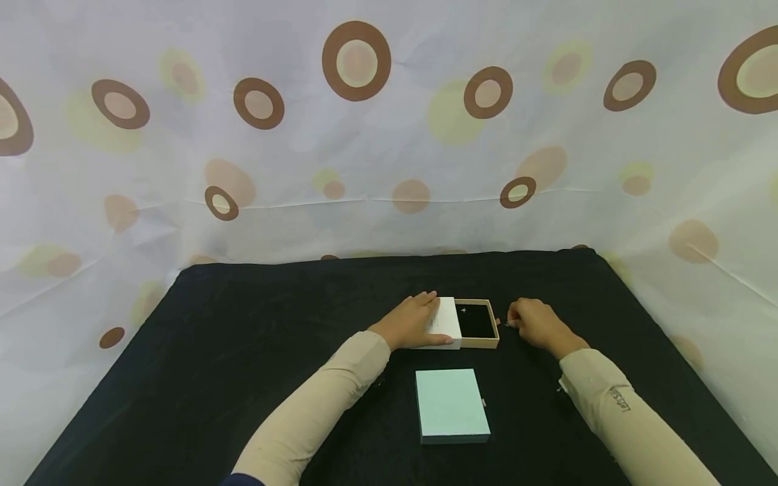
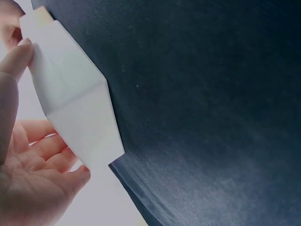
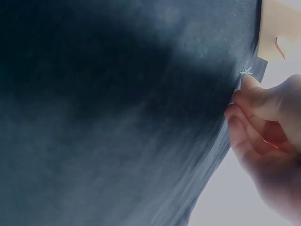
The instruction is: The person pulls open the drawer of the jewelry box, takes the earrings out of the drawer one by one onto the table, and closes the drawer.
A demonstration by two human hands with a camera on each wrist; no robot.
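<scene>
My left hand (image 1: 413, 320) lies over the white sleeve of a slide-out jewellery box (image 1: 448, 322) and grips it, thumb on the near edge and fingers on the far one. Its tan drawer (image 1: 480, 343) is pulled partway out to the right, showing a black insert with a small silver star-shaped earring (image 1: 463, 310) on it. Just right of the drawer, my right hand (image 1: 537, 325) pinches a similar star-shaped earring (image 3: 246, 71) between thumb and forefinger. In the right wrist view its star sticks up past the fingertips, close to the drawer's front with its pull tab (image 3: 280, 47).
A closed mint-green box (image 1: 452, 403) with a small tab on its right side lies nearer me. Both boxes rest on a black cloth-covered table (image 1: 273, 378). Behind the table hangs a pale curtain (image 1: 395, 155) patterned with circles.
</scene>
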